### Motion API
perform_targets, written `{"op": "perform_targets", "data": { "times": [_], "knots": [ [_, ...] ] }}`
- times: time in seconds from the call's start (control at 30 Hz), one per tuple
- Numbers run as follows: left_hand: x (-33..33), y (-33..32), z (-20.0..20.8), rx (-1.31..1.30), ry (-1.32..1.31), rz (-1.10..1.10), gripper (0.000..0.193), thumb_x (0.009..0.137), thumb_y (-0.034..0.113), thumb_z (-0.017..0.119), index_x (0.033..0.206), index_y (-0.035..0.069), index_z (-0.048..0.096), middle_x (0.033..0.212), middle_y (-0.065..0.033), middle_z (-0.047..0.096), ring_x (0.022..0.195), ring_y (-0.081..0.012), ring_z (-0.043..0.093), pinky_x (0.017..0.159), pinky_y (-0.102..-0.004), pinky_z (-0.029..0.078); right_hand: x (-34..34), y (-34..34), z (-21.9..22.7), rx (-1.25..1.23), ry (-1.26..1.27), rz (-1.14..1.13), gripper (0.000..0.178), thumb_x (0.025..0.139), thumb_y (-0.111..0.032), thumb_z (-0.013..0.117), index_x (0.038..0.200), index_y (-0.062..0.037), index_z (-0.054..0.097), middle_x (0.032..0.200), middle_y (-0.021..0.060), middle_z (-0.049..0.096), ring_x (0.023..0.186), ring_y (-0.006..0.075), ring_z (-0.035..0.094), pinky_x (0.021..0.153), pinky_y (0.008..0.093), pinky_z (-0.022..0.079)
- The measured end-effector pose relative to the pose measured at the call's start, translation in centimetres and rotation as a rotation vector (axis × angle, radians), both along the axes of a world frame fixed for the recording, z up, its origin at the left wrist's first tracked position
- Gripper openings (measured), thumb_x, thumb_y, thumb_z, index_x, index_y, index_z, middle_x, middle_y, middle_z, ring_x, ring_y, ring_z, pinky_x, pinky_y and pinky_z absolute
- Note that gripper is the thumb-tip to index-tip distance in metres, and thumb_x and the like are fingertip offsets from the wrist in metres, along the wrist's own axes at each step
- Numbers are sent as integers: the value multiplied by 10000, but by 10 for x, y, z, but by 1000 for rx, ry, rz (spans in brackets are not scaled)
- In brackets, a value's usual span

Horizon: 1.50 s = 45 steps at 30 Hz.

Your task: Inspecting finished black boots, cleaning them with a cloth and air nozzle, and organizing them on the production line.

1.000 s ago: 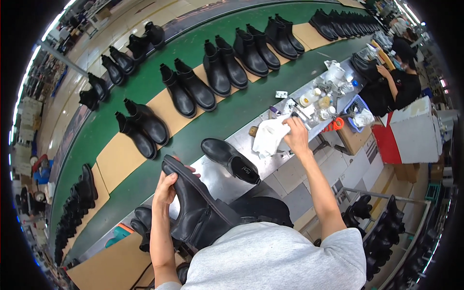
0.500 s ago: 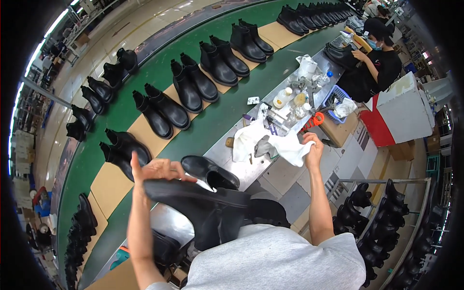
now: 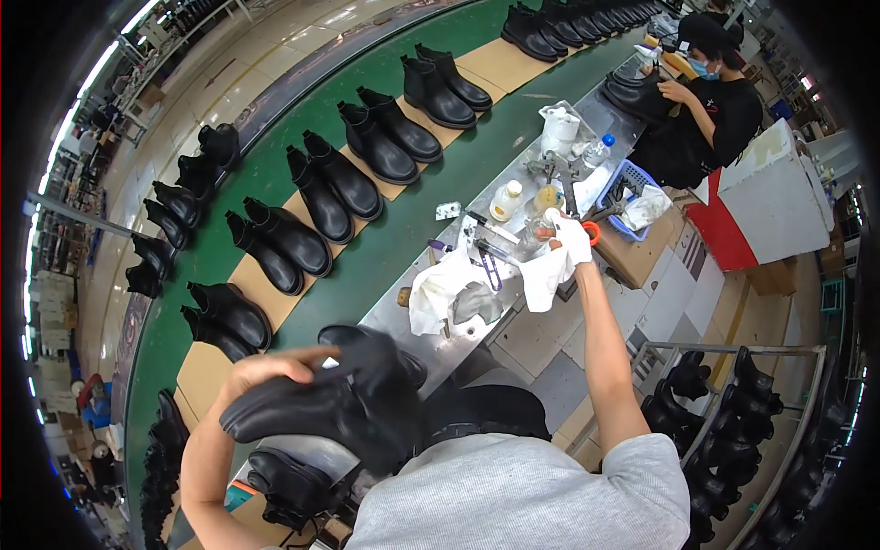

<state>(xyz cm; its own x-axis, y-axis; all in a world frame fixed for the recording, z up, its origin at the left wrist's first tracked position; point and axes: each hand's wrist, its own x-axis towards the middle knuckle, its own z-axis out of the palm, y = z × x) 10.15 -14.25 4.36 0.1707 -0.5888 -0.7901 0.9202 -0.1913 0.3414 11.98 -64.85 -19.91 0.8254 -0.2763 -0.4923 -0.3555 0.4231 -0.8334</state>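
My left hand (image 3: 275, 367) is closed on a black ankle boot (image 3: 302, 408), which lies on its side in the air in front of my shirt, toe to the left. The boot's shaft is smeared by motion. Part of another black boot (image 3: 410, 367) shows behind it on the metal table. My right hand (image 3: 568, 243) is closed on a white cloth (image 3: 547, 280), wrapped over the fingers and hanging down. That hand is at a small clear bottle (image 3: 538, 229) among the supplies; whether it presses on the bottle I cannot tell.
Pairs of black boots (image 3: 335, 183) stand on cardboard along the green belt (image 3: 403, 215). On the metal table (image 3: 380, 316) lie a crumpled white cloth (image 3: 440, 293), a white bottle (image 3: 505, 200) and a blue basket (image 3: 628, 174). A co-worker (image 3: 710, 110) handles a boot at far right. A boot rack (image 3: 733, 348) stands at right.
My right hand has moved forward and left with the cloth to the bottles. My left hand has shifted down and left, turning the boot. The view has shifted slightly.
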Motion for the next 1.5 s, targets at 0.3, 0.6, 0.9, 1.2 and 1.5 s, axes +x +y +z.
{"op": "perform_targets", "data": {
  "times": [0.3, 0.6, 0.9, 1.2, 1.5],
  "knots": [
    [-11, -52, -86, -171, -483, 1096, 430, 859, 351, 492, 1095, -1, 564, 1059, -137, 615, 944, -240, 602, 866, -335, 470, -110, 88, -9, -1160, -487, 330, 592, 683, 92, 373, 1258, -35, 431, 1137, 225, 502, 1014, 384, 511, 855, 421, 424],
    [-5, -105, -123, 91, -813, 1356, 660, 842, 302, 546, 1385, 89, 237, 1210, -139, 441, 1028, -199, 498, 886, -297, 414, 3, 26, 14, -289, 0, 47, 294, 865, -241, 493, 1099, -79, 568, 688, 59, 590, 557, 127, 571, 466, 263, 454],
    [-17, -107, -129, 283, -1000, 1426, 648, 862, 248, 519, 1398, 61, 207, 811, -12, 456, 724, -90, 400, 689, -212, 353, -47, 213, 148, 15, -237, 859, 378, 783, -125, 646, 1113, -51, 477, 729, -18, 555, 608, 43, 518, 519, 175, 405],
    [-24, -100, -121, 334, -1248, 1462, 655, 848, 186, 501, 1407, 53, 188, 765, 9, 433, 672, -63, 353, 639, -192, 295, -52, 245, 126, -144, -219, 836, 352, 703, 4, 673, 996, -15, 478, 702, 9, 511, 642, 75, 486, 566, 218, 392],
    [-22, -97, -113, 321, -1242, 1411, 667, 839, 187, 502, 1410, 48, 187, 764, 8, 431, 674, -65, 352, 638, -194, 297, -52, 249, 130, -259, -310, 771, 495, 682, -56, 724, 1079, -16, 430, 670, 12, 497, 611, 80, 469, 545, 218, 375]
  ]
}}
